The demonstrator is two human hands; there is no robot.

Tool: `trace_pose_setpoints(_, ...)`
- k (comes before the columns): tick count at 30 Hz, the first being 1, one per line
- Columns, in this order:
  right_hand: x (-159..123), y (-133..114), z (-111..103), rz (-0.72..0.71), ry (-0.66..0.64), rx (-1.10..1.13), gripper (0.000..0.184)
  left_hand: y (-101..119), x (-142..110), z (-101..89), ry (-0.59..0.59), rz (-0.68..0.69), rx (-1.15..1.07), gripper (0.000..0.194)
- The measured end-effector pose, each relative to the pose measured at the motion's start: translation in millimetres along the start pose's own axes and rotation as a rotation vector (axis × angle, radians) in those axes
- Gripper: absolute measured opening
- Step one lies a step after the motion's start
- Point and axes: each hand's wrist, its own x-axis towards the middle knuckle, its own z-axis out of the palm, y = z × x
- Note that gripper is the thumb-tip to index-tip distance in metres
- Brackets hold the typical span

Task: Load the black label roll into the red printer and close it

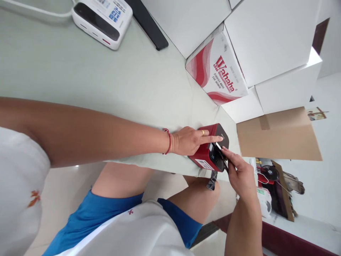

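Head view | left hand (188, 140): fingers apart on red box (200, 153) | right hand (241, 172): clamped on black piece (223, 160) | contents unclear

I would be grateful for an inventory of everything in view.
Boxy device: one, red and black, table edge
Flap-like part: one, black, at right fingers
Strip: one, dark, below device
White gadget: one, upper left
Cable: one, white, beside gadget
Bar: one, black, near gadget
Wahaha carton: one, white-red, upper centre
Plain boxes: several, white, around carton
Cardboard: brown, right
Clutter: mixed, uncountable, far right
Table: one, pale green, centre
Shorts: one pair, blue, below
Shirt: one, white, lower left
Bracelet, ring: one each, red, gold, left arm
Legs: two, bare, below
Left hand: one, on device
Right hand: one, beside device
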Motion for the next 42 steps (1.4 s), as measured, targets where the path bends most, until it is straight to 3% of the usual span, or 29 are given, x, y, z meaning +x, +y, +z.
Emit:
trace_pose_setpoints(4,-6.1,2.8,3.5,0.010,-0.025,-0.010,0.057,-0.8,4.4,-4.1,-0.106,-0.022,-0.016,0.068)
trace_pose_setpoints(7,-8.6,4.3,5.7,0.053,-0.028,0.019,0.061,-0.6,7.2,-6.6,-0.111,-0.026,-0.051,0.065)
trace_pose_setpoints(12,-10.9,8.7,16.4,0.075,0.029,0.116,0.055,-3.6,2.7,-1.6,-0.011,0.026,-0.070,0.060)
trace_pose_setpoints(17,-22.1,4.8,41.2,0.081,0.239,0.212,0.047,-9.8,-5.4,7.3,0.139,0.174,-0.072,0.052)
trace_pose_setpoints(21,-42.9,-8.0,50.7,-0.027,0.377,0.209,0.041,-12.0,-4.9,9.4,0.199,0.216,-0.132,0.051)
trace_pose_setpoints(26,-54.2,-20.0,42.3,-0.215,0.286,0.185,0.050,-11.2,-0.4,6.9,0.180,0.186,-0.273,0.044)
trace_pose_setpoints(33,-43.5,-25.8,32.6,-0.263,0.248,0.164,0.044,-7.0,4.5,3.7,0.129,0.067,-0.415,0.040)
trace_pose_setpoints(36,-34.2,-21.7,23.2,-0.175,0.215,0.201,0.034,-6.1,3.7,3.4,0.117,0.070,-0.394,0.039)
trace_pose_setpoints(38,-17.6,-17.1,14.3,0.012,0.191,0.217,0.029,-5.9,1.6,3.6,0.093,0.072,-0.380,0.040)
trace_pose_setpoints(40,9.3,-12.6,6.7,0.227,0.079,0.139,0.035,-5.9,-1.2,4.2,0.069,0.066,-0.346,0.042)
trace_pose_setpoints(42,41.9,-10.1,3.7,0.318,-0.145,-0.022,0.041,-6.5,-3.6,5.4,0.054,0.071,-0.292,0.044)
